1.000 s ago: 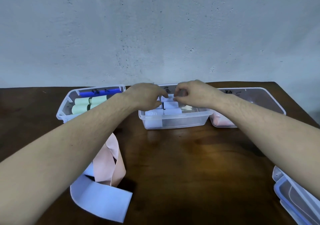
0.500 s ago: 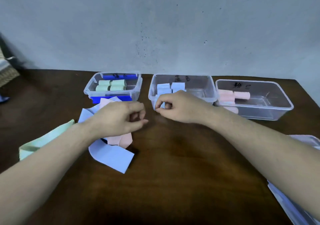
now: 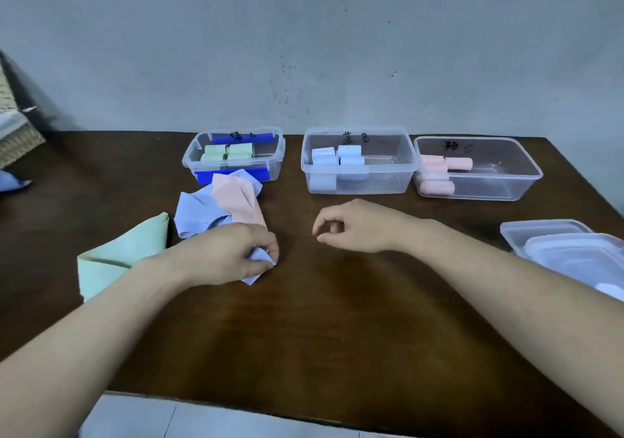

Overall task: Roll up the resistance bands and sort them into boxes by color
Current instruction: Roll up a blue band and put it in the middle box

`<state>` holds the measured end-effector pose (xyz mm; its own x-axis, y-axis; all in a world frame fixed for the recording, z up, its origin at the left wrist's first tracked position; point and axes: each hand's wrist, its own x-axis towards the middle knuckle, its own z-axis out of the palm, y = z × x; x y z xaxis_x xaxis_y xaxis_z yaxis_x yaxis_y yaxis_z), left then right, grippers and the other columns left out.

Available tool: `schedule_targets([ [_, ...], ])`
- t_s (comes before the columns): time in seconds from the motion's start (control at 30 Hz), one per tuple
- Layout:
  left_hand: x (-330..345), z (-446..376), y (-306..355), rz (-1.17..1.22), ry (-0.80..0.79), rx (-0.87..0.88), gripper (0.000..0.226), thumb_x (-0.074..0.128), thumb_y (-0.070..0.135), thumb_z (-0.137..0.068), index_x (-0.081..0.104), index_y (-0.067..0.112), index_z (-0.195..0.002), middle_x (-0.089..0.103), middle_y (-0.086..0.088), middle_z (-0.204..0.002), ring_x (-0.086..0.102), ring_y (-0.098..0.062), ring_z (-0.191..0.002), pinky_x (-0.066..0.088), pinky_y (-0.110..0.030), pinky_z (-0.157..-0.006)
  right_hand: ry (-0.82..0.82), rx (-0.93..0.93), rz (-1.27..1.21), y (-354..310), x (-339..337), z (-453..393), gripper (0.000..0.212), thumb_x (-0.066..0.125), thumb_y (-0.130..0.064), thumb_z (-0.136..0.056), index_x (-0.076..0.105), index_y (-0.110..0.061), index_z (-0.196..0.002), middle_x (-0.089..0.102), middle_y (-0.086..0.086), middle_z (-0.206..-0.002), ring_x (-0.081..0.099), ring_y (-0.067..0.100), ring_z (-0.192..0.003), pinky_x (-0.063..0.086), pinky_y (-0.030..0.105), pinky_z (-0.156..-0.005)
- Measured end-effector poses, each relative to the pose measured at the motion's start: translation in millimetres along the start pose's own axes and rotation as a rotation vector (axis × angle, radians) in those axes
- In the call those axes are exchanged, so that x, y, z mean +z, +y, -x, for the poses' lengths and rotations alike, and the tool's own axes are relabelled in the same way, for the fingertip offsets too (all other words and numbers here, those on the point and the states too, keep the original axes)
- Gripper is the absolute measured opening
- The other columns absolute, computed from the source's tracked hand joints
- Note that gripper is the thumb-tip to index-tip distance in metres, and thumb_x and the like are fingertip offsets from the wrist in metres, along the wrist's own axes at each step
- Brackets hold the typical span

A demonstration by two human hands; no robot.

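Left hand [image 3: 229, 255] pinches the loose pale-blue flat elastic band [image 3: 202, 213] by its end, prob. to start rolling; right hand [image 3: 354, 226] loosely curled, holding nothing, hovers over the dark wooden counter [image 3: 337, 319].

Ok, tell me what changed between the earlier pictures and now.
Both hands came back from the middle box toward the person. The left hand went to the loose pile and now grips the blue band. The right hand holds nothing, its fingers loosely curled above the table. The rolls stayed in the three boxes.

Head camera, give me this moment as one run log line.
left hand grips blue band | right hand holds nothing | middle box holds blue rolls
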<state>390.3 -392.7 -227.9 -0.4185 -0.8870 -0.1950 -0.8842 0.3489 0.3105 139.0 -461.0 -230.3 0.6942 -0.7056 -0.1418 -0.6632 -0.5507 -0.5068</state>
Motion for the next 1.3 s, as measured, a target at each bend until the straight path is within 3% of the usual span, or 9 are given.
schedule_targets([
  [0.13,-3.6,7.3,18.8,0.124,0.082,0.106,0.009,0.063,0.029,-0.095,0.064,0.037,-0.091,0.066,0.021,-0.094,0.059,-0.001,-0.090,0.049,-0.017,-0.076,0.049,0.003,-0.021,-17.5,13.1,10.6,0.032,0.062,-0.039,-0.095,0.054,-0.040,-0.126,0.062,-0.012,-0.095,0.055,-0.009,-0.070,0.041,0.015,-0.064],
  [0.23,-3.1,8.8,30.7,0.302,0.215,0.152,0.014,0.065,0.027,-0.094,0.062,0.039,-0.087,0.065,0.022,-0.087,0.060,-0.003,-0.080,0.047,-0.016,-0.068,0.067,-0.014,-0.113,-33.2,20.7,21.9,0.039,0.070,-0.040,-0.088,0.047,-0.046,-0.119,0.061,-0.015,-0.098,0.058,-0.002,-0.083,0.046,0.015,-0.068],
  [0.4,6.5,2.5,53.8,0.626,0.384,0.188,0.009,0.069,0.020,-0.091,0.068,0.029,-0.088,0.069,0.009,-0.088,0.059,-0.008,-0.079,0.048,-0.021,-0.076,0.211,0.004,-0.320,-52.1,28.2,41.1,0.031,0.071,-0.031,-0.088,0.055,-0.041,-0.112,0.063,-0.030,-0.105,0.058,-0.010,-0.098,0.044,0.011,-0.079],
  [0.47,6.9,0.6,62.4,0.716,0.450,0.210,0.009,0.070,0.017,-0.090,0.068,0.026,-0.088,0.066,0.007,-0.088,0.058,-0.011,-0.077,0.047,-0.019,-0.073,0.287,0.021,-0.406,-55.0,27.5,47.3,0.024,0.070,-0.021,-0.089,0.061,-0.038,-0.105,0.066,-0.032,-0.092,0.059,-0.011,-0.087,0.043,0.008,-0.075],
  [0.63,11.1,-6.4,73.1,0.913,0.523,0.231,0.014,0.070,0.013,-0.090,0.067,0.026,-0.086,0.057,0.002,-0.104,0.058,-0.006,-0.084,0.046,-0.017,-0.078,0.497,0.051,-0.486,-49.3,27.7,57.5,0.016,0.062,-0.006,-0.093,0.070,-0.019,-0.086,0.067,0.000,-0.082,0.054,0.009,-0.077,0.043,0.027,-0.074],
  [0.8,27.8,-5.0,70.7,1.066,0.405,0.130,0.017,0.057,0.029,-0.099,0.057,0.024,-0.115,0.066,0.007,-0.099,0.063,-0.008,-0.084,0.053,-0.028,-0.075,0.717,0.095,-0.722,-45.8,27.7,58.4,0.020,0.057,-0.006,-0.097,0.059,-0.016,-0.080,0.058,-0.005,-0.076,0.051,0.006,-0.074,0.042,0.021,-0.077],
  [0.9,37.9,-4.4,70.9,1.120,0.271,0.106,0.021,0.056,0.035,-0.098,0.054,0.029,-0.118,0.066,0.000,-0.101,0.067,-0.021,-0.079,0.055,-0.040,-0.079,0.829,0.176,-0.824,-43.9,20.1,61.3,0.025,0.056,-0.013,-0.099,0.051,-0.019,-0.075,0.049,-0.010,-0.064,0.045,0.005,-0.061,0.039,0.019,-0.062],
  [1.2,35.2,-32.3,103.8,1.324,0.248,-0.057,0.022,0.067,0.026,-0.093,0.061,0.014,-0.111,0.073,-0.010,-0.101,0.067,-0.021,-0.072,0.059,-0.035,-0.070,0.677,0.373,-0.904,-34.8,12.1,63.0,0.021,0.059,-0.040,-0.098,0.060,-0.020,-0.093,0.069,0.001,-0.089,0.064,0.017,-0.083,0.049,0.033,-0.077],
  [1.3,31.7,-48.9,106.6,1.405,0.296,-0.106,0.011,0.064,0.019,-0.096,0.059,0.012,-0.103,0.072,-0.013,-0.093,0.065,-0.021,-0.064,0.053,-0.030,-0.060,0.527,0.390,-1.052,-27.2,12.9,68.6,0.046,0.062,-0.055,-0.091,0.064,-0.020,-0.121,0.074,0.003,-0.112,0.070,0.019,-0.101,0.053,0.039,-0.090],
])
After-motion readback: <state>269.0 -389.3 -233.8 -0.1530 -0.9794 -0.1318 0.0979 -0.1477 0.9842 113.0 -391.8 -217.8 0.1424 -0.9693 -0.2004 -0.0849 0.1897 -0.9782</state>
